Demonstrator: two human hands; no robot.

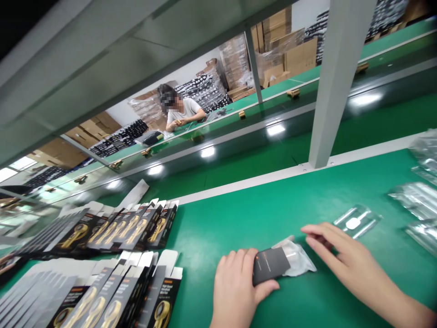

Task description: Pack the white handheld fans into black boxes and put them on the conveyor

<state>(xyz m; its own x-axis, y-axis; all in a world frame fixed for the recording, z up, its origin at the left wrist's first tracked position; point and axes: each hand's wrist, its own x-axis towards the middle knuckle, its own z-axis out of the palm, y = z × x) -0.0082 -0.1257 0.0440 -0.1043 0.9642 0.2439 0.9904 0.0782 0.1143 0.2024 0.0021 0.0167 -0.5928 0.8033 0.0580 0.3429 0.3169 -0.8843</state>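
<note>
In the head view, my left hand is closed on a dark grey booklet with small orange and white print, thumb at its near edge and fingers over its left end. A crumpled, translucent white plastic bag sticks out from the booklet's right end; I cannot tell what, if anything, is inside it. My right hand is to the right of the bag, apart from it, with fingers stretched out and nothing visible in them. Beyond that hand lies a clear plastic packet with a white label.
Rows of black boxes with gold fan pictures and raised white flaps stand at left. More clear packets lie at right. A grey post rises behind the green table. Gold items sit on the belt; a person sits beyond.
</note>
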